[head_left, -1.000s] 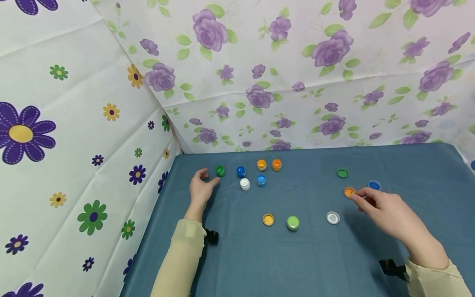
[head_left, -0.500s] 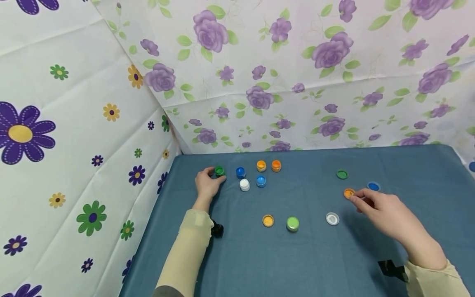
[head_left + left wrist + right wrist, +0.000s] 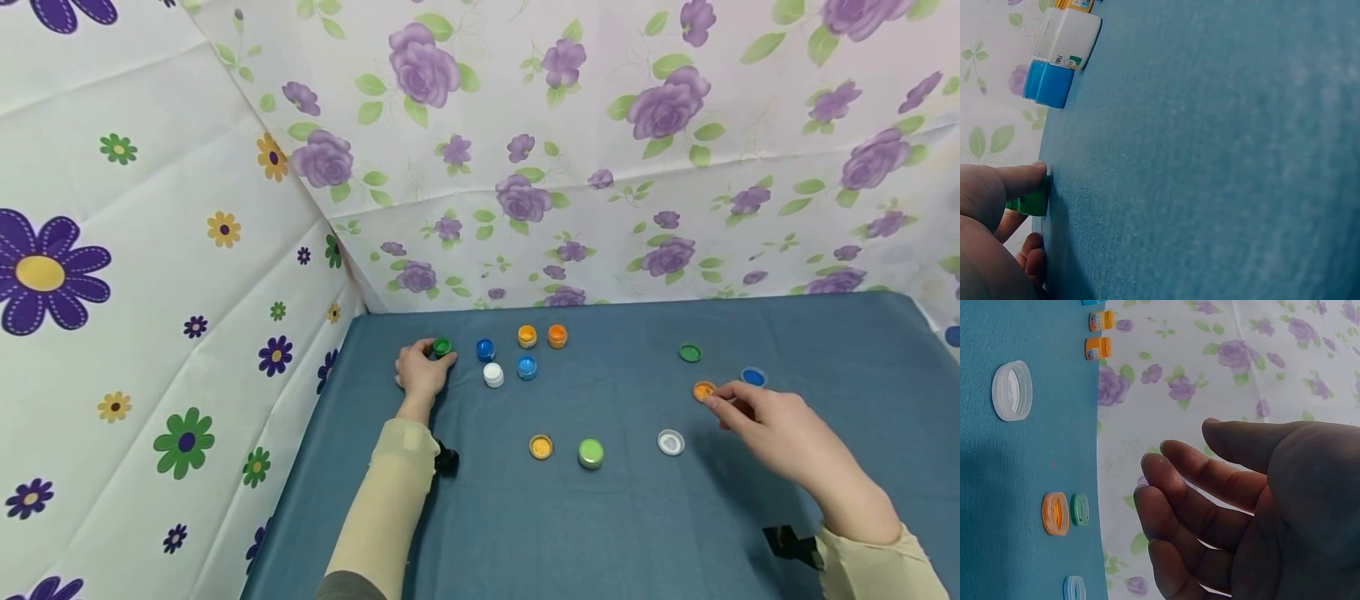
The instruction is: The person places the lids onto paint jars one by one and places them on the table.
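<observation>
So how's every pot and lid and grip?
dark green pot: upright, looks open
dark blue pot: upright, looks open
white pot: upright, looks open
yellow pot: upright, looks open
orange pot: upright, looks open
light blue pot: upright, top unclear
light green pot: upright, top unclear
green lid: upturned
blue lid: upturned
orange lid: upturned
white lid: upturned
yellow lid: upturned
left grip: holding dark green pot
right grip: empty

white jar (image 3: pixel 1079 36): letters "ne", third unclear; green mark (image 3: pixel 1073 61) | orange jar (image 3: pixel 1097 348): label (image 3: pixel 1093 349) unreadable

Rose-print cloth (image 3: pixel 480 167) hangs behind the blue-covered table (image 3: pixel 600 533), daisy-print cloth (image 3: pixel 142 283) at left.
</observation>
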### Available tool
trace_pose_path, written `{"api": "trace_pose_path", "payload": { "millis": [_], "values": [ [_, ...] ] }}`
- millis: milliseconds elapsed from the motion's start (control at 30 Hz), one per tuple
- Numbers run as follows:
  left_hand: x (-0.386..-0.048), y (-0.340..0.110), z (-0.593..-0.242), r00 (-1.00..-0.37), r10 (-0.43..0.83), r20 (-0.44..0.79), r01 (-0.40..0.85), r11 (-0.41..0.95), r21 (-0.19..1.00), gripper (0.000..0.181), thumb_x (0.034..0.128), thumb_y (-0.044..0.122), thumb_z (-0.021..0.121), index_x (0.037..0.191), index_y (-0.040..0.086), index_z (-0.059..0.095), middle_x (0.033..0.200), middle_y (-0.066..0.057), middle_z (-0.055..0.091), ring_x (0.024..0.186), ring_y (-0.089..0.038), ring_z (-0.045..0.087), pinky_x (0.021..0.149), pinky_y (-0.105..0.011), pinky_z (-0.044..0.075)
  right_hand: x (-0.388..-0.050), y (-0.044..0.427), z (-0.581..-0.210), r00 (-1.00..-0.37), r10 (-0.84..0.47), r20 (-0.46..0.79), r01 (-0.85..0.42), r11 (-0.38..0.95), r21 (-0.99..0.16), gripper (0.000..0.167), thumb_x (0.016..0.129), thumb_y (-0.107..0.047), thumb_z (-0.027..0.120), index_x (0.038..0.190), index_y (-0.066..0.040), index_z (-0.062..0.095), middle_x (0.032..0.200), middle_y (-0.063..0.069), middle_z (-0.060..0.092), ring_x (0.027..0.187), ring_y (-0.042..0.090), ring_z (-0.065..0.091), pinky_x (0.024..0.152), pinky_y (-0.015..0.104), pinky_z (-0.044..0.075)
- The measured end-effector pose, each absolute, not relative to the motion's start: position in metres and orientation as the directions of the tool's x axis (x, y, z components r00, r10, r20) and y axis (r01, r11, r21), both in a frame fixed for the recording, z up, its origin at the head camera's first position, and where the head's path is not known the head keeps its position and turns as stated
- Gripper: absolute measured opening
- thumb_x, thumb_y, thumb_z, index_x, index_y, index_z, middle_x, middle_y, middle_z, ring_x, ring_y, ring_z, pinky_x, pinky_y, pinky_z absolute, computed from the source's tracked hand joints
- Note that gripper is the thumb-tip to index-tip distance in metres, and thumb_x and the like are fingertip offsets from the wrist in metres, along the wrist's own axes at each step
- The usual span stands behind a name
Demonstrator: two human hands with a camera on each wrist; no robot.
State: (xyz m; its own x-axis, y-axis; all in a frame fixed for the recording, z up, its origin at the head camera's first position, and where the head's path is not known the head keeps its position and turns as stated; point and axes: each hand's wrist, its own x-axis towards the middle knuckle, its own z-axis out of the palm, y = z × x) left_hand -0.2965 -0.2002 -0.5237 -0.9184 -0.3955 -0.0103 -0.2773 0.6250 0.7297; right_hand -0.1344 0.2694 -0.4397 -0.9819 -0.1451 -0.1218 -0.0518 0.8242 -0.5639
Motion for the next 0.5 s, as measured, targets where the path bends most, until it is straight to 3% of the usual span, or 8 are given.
{"api": "trace_pose_path", "payload": {
  "millis": [500],
  "values": [
    [-0.2961, -0.2005, -0.5243, -0.918, -0.396, -0.02, -0.283, 0.621, 0.731, 0.049, 0.0978, 0.033, 0.082, 0.139, 0.01, 0.069, 0.14, -0.019, 0.056, 0.134, -0.042, 0.042, 0.114, -0.062, 0.027, -0.1356, 0.2695, -0.4411, -0.981, -0.144, -0.133, -0.045, 0.825, -0.563, 0.05, 0.115, -0.048, 0.048, 0.127, -0.005, 0.071, 0.096, 0.004, 0.072, 0.077, 0.018, 0.064, 0.06, 0.037, 0.047]
  ]
}}
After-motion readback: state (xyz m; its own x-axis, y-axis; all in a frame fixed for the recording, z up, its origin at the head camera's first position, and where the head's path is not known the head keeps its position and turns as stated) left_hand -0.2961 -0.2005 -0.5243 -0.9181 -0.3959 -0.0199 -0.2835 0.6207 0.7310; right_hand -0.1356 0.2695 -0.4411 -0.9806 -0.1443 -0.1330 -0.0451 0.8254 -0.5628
